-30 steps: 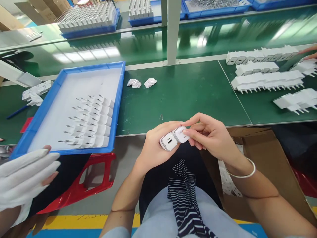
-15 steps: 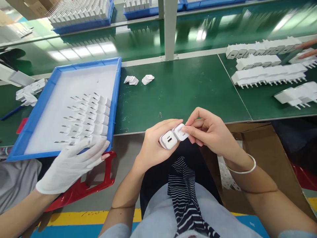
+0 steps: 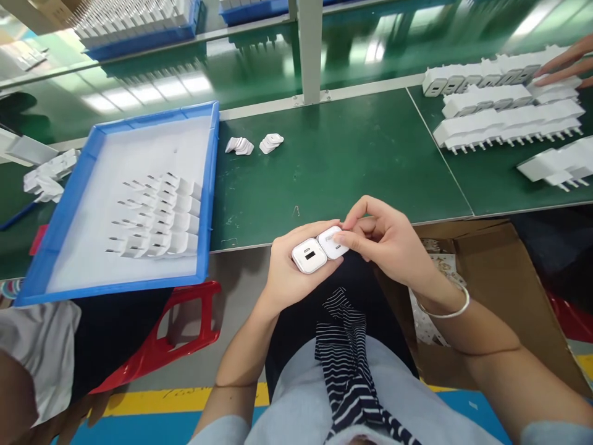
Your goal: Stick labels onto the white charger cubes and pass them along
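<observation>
Two white chargers are side by side in my left hand [image 3: 286, 272], port faces up. The left charger [image 3: 309, 255] shows a dark port and a smaller slot. My right hand [image 3: 386, 241] pinches the edge of the right charger [image 3: 330, 243], its thumb lying on the port face. The fingers of my left hand wrap round the sides of both. Both hands are just in front of the green table's [image 3: 343, 167] near edge. Two small stacks of white pieces [image 3: 239, 146] [image 3: 271, 143] lie farther back on the table.
A blue tray [image 3: 210, 185] with rows of white plugs [image 3: 160, 219] stands at the left. Rows of white chargers [image 3: 509, 120] lie at the right, where another person's hand [image 3: 567, 62] touches them. Below are a cardboard box [image 3: 504, 296] and a red stool [image 3: 204, 315].
The gloved hand at the blue tray has gone out of view. At the right, another person's hand has moved in over the chargers. The chargers I hold have tilted a little towards the camera.
</observation>
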A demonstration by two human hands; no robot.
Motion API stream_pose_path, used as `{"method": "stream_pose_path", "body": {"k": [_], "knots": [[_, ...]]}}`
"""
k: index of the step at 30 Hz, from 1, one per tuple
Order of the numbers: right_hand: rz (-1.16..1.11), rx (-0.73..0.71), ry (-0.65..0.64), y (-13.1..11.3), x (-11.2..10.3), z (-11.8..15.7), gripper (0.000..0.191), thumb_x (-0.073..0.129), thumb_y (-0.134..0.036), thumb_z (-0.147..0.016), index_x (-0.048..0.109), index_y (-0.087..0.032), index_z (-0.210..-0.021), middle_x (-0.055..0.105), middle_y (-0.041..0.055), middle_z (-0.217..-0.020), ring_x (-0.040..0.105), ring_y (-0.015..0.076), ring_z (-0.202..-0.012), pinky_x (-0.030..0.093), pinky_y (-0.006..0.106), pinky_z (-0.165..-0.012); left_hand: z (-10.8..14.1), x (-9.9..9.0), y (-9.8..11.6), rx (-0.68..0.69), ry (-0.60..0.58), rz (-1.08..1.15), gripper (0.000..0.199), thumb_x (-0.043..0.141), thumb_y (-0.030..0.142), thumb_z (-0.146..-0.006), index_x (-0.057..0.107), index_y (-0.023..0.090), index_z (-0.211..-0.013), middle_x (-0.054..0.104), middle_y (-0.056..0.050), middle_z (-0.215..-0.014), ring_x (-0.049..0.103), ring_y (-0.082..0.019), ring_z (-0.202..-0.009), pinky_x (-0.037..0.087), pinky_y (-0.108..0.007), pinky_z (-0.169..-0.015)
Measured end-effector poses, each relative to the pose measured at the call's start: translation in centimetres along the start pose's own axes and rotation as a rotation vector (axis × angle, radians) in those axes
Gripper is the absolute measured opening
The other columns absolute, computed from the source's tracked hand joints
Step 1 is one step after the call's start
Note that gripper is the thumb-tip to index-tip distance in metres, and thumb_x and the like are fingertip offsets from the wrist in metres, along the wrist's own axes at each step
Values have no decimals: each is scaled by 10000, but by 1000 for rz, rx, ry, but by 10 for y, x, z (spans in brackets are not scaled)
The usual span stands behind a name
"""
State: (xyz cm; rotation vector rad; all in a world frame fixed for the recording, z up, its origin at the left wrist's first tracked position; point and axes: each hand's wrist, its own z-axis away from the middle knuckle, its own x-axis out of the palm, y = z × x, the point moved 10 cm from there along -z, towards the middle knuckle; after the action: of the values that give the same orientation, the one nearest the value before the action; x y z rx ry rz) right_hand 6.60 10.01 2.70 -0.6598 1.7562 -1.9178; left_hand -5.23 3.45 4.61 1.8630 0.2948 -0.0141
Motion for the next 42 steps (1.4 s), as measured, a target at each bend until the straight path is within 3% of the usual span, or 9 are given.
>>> {"method": "stream_pose_path", "body": {"k": [6,11,15,17,22,25,28,36,42], "knots": [[-210,38,-150,12,20,6,304,692,-496,-930,538,-237,-970,596,-60,-628,531,98,-523,454,233,-514,2,-5,-6,-62,39,65,438,872,198,-729,764,207,-1153,796,-70,-1113,767,-199,-943,619,-277,-846],[-197,102,-133,23,27,-5,522,913,-417,-704,472,-250,-928,544,-100,-651,453,70,-510,373,195,-457,4,-12,-3,8,104,-105,401,829,236,-776,752,207,-1168,793,-75,-1119,763,-193,-932,621,-284,-837],[-21,141,-426,14,49,-28,424,838,-451,-778,524,-230,-955,587,-72,-652,501,86,-524,421,212,-480,15,-36,-17,-59,192,-135,414,836,249,-771,751,200,-1173,793,-82,-1126,767,-203,-959,620,-294,-863],[172,67,-505,-1,50,-55,321,771,-447,-840,612,-203,-977,635,-17,-706,572,124,-601,472,249,-536,26,-53,-27,-126,267,-122,435,843,251,-764,750,198,-1185,782,-97,-1165,761,-235,-1030,612,-335,-932],[714,-325,-174,-44,21,-174,336,804,-237,-768,721,-142,-1079,711,116,-1103,632,214,-834,532,384,-821,50,-68,-33,-197,291,-48,449,839,215,-758,746,192,-1197,761,-124,-1219,752,-274,-1090,591,-396,-1011],[833,-280,-244,-28,28,-237,587,837,-213,-706,686,-98,-1262,667,179,-1299,634,253,-917,522,433,-906,59,-65,-29,-215,225,-58,447,826,199,-765,740,194,-1203,761,-124,-1220,751,-272,-1097,593,-399,-1014],[872,-227,-324,-14,35,-270,750,858,-259,-697,619,-108,-1392,629,195,-1365,625,262,-984,508,412,-917,70,-68,-29,-242,202,-86,426,810,196,-778,742,211,-1199,762,-115,-1221,743,-271,-1119,590,-401,-1021],[932,-248,-407,-3,47,-277,423,832,-388,-731,786,-139,-1070,663,131,-1178,588,215,-936,440,332,-830,86,-77,-43,-326,180,9,426,813,226,-782,744,226,-1202,750,-125,-1247,747,-301,-1116,604,-428,-997],[870,-341,-347,-21,40,-265,416,787,-383,-772,765,-128,-1099,692,137,-1139,589,204,-874,457,346,-818,82,-77,-58,-355,184,239,488,869,218,-706,760,224,-1181,754,-134,-1238,762,-302,-1075,634,-356,-894]]}}
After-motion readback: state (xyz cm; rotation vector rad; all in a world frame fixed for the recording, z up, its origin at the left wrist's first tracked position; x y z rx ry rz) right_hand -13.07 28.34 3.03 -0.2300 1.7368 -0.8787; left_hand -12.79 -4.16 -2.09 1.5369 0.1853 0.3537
